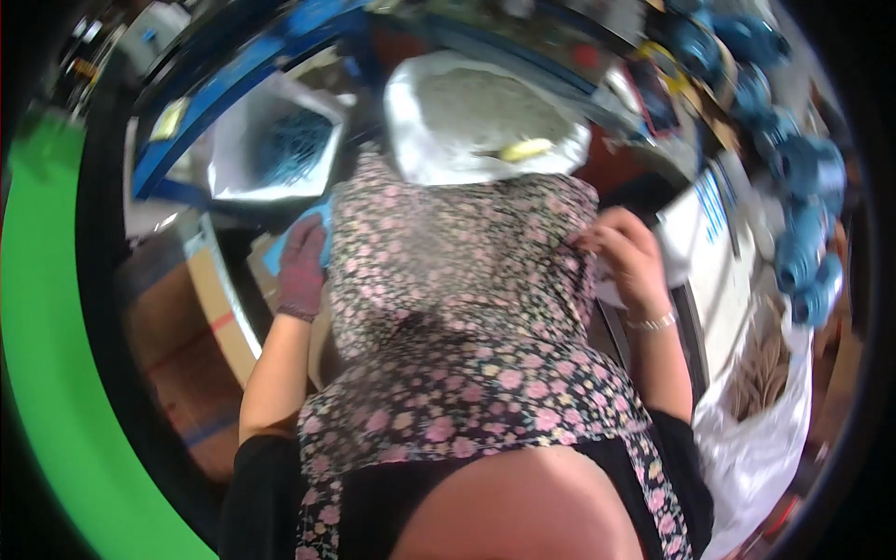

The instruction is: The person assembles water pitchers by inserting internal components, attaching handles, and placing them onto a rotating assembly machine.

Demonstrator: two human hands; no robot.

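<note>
My left hand [301, 266] wears a dark reddish glove and rests with its fingers on a light blue cloth or sheet [315, 224] at the left of my flowered garment [467, 308]. My right hand [630, 257] is bare, with a bracelet at the wrist, and its fingers pinch the right edge of the flowered garment. The picture is blurred, so finer detail of both grips is unclear.
A large white sack [485, 117] with grey contents and a yellowish object [525, 148] lies ahead. A white bin of blue wiry parts [280, 145] is at left, cardboard boxes [191, 355] lower left, blue spools [803, 205] at right, a white bag of tan pieces [761, 411] lower right.
</note>
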